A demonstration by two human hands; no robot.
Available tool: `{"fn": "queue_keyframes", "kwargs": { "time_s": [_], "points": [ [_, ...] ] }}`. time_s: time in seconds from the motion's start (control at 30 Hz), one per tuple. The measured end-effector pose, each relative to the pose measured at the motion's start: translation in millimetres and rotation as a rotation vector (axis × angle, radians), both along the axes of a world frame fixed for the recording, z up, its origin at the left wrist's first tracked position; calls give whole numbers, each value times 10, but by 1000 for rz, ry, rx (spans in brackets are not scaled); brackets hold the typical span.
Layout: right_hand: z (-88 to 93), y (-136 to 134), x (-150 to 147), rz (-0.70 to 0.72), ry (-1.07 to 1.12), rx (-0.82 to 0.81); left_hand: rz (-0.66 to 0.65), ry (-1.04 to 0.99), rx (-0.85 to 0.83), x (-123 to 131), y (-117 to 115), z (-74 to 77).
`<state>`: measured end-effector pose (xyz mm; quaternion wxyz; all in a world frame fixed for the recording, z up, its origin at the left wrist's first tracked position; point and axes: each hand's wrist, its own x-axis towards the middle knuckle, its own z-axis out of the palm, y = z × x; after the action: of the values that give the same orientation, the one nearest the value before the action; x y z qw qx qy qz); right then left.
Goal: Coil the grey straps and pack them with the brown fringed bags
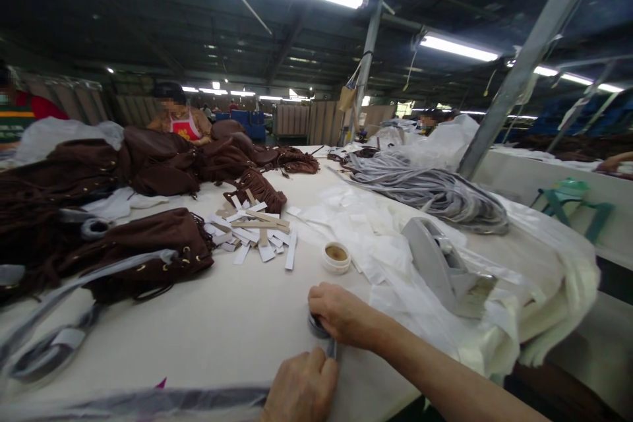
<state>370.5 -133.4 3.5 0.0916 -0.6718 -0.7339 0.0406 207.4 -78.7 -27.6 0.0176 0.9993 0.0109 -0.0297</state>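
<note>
My right hand (339, 312) rests on the table near its front edge, fingers curled over the end of a grey strap (317, 326). My left hand (301, 388) sits just below it, closed on the same strap where it runs toward me. The strap continues left along the table's front edge as a long grey band (148, 401). A grey tape dispenser (442, 267) stands to the right of my hands on white paper.
Brown fringed bags (148, 247) pile up at the left. White and tan paper strips (254, 231) and a small round tub (337, 256) lie mid-table. A bundle of grey straps (435, 191) and white sheets (519, 303) fill the right. Other workers sit at the far side.
</note>
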Motion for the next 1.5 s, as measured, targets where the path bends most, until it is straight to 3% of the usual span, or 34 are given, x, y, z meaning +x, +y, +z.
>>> {"fn": "queue_keyframes", "kwargs": {
  "time_s": [0.17,0.3,0.43,0.67,0.87,1.0,1.13,1.33,1.5],
  "points": [
    [-20,-41,11,78,58,76,11,-188,57,-85,127,-185],
    [-61,-91,16,86,107,140,-56,-435,25,-129,215,-263],
    [-103,-114,37,102,117,168,-99,-603,-55,-192,300,-160],
    [-99,-80,123,218,169,144,-290,-596,-341,-151,493,12],
    [-61,-39,204,241,232,76,-438,-539,-265,47,580,80],
    [-71,-61,246,173,262,54,-529,-572,-133,168,590,105],
    [-56,-81,244,61,335,32,-553,-475,-48,148,574,93],
    [46,-11,201,40,237,13,-481,-448,-65,171,489,65],
    [133,-175,81,-235,122,29,-325,-490,-18,239,343,-48]
  ]
}}
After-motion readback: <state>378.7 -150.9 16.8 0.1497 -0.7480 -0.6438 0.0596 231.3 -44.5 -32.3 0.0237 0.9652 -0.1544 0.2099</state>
